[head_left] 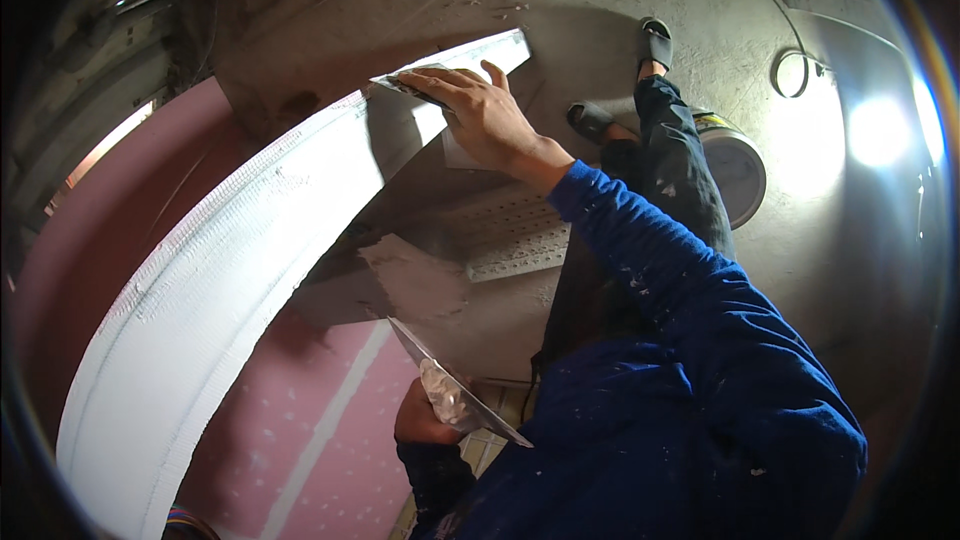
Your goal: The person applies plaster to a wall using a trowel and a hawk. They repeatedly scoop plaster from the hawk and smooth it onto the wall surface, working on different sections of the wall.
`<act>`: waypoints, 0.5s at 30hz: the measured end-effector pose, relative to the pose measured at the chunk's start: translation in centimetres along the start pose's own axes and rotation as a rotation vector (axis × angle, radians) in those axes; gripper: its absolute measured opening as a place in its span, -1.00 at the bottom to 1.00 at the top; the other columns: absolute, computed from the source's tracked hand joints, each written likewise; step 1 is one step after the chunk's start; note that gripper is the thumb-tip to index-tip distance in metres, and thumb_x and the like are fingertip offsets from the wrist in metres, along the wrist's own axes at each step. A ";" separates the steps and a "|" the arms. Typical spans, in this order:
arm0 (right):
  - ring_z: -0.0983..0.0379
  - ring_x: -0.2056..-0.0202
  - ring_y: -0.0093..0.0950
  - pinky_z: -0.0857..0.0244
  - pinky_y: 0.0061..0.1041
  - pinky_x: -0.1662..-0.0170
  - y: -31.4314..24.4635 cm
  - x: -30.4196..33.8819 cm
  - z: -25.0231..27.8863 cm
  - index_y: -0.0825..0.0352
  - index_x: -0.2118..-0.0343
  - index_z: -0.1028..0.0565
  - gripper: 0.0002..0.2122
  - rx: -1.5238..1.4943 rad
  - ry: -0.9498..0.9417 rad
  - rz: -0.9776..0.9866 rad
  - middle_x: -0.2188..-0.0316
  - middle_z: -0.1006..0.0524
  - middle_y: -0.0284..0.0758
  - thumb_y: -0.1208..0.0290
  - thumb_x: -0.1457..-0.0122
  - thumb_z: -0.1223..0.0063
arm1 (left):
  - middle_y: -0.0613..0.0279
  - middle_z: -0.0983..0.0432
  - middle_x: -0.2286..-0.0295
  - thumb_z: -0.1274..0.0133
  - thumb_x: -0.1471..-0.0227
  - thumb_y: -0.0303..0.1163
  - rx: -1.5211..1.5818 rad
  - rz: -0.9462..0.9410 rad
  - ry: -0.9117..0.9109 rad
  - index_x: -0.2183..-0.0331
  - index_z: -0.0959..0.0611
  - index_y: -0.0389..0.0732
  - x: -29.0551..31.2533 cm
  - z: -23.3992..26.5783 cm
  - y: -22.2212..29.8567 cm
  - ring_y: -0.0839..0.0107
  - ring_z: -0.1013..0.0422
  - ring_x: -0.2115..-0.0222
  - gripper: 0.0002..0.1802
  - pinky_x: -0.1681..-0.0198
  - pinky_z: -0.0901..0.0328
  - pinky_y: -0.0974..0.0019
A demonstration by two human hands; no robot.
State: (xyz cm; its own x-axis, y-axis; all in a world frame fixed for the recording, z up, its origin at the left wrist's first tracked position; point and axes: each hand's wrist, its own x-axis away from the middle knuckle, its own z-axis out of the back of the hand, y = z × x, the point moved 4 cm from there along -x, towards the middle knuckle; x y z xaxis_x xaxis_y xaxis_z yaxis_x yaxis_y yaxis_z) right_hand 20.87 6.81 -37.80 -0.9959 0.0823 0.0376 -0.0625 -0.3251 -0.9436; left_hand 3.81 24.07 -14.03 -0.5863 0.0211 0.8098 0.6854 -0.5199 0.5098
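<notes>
A long white plastered strip point(230, 270), textured along its edges like mesh tape, curves from the lower left to the top centre. At its upper end my right hand point(485, 120) is closed on a putty knife point(405, 88), and the blade lies against the white surface. The fingers stretch over the back of the blade. Lower down, near my body, my left hand point(420, 418) grips a wide metal taping knife point(495, 422), held tilted. A lump of pale joint compound point(440, 390) sits on that blade. The left fingers are partly hidden behind it.
Pink plasterboard point(340, 420) with pale filled spots and a joint line lies below the strip. A perforated metal plank point(515, 250) is beneath my right arm. A round bucket point(738, 175) stands beside my legs. A bright lamp point(880, 130) and a looped cable point(790, 73) are at right.
</notes>
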 end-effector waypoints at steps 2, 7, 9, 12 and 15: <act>-0.26 -0.22 -0.41 0.14 0.11 -0.31 0.3 -0.4 -0.7 -0.10 -0.23 -0.31 -0.42 -0.011 -0.003 0.006 -0.18 -0.39 -0.47 0.65 -0.17 0.11 | 0.13 -0.18 0.78 0.11 -0.10 -0.17 -0.013 -0.005 -0.035 0.64 -0.36 -0.25 -0.1 -0.3 0.2 0.24 -0.16 0.83 -0.59 0.80 -0.10 0.21; -0.29 -0.21 -0.37 0.19 0.21 -0.29 -0.1 0.8 -0.6 -0.08 -0.20 -0.35 -0.38 -0.016 -0.014 0.051 -0.17 -0.41 -0.41 0.69 -0.08 0.14 | 0.12 -0.19 0.76 0.10 -0.09 -0.22 0.124 0.018 -0.168 0.63 -0.35 -0.25 -0.3 -0.7 0.4 0.22 -0.20 0.79 -0.63 0.77 -0.13 0.19; -0.30 -0.20 -0.37 0.18 0.21 -0.29 -0.4 1.9 0.1 -0.11 -0.19 -0.35 -0.37 -0.039 -0.074 0.037 -0.16 -0.41 -0.41 0.70 -0.08 0.15 | 0.12 -0.18 0.76 0.09 -0.09 -0.23 0.121 0.006 -0.192 0.62 -0.35 -0.26 -0.3 -0.8 0.5 0.22 -0.20 0.78 -0.64 0.76 -0.15 0.20; -0.30 -0.20 -0.38 0.17 0.20 -0.28 -1.0 2.3 1.5 -0.13 -0.18 -0.36 -0.38 -0.090 -0.066 0.028 -0.16 -0.42 -0.42 0.69 -0.09 0.14 | 0.13 -0.19 0.74 0.09 -0.10 -0.23 0.150 -0.002 -0.290 0.59 -0.36 -0.27 -0.7 -0.6 0.3 0.22 -0.22 0.76 -0.65 0.73 -0.17 0.20; -0.30 -0.20 -0.39 0.16 0.19 -0.28 -1.8 1.2 1.9 -0.13 -0.19 -0.35 -0.39 -0.067 -0.005 0.078 -0.16 -0.41 -0.42 0.68 -0.10 0.13 | 0.14 -0.19 0.72 0.08 -0.11 -0.24 0.198 0.021 -0.321 0.57 -0.37 -0.28 -0.3 0.0 -0.7 0.22 -0.23 0.74 -0.66 0.71 -0.18 0.19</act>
State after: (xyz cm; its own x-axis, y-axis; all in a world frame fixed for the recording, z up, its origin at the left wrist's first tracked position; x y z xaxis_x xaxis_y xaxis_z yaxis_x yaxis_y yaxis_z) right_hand 19.70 5.72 -35.43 -0.9979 0.0550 -0.0351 0.0192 -0.2667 -0.9636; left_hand 3.49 24.42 -14.60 -0.4276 0.2954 0.8544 0.7845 -0.3484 0.5130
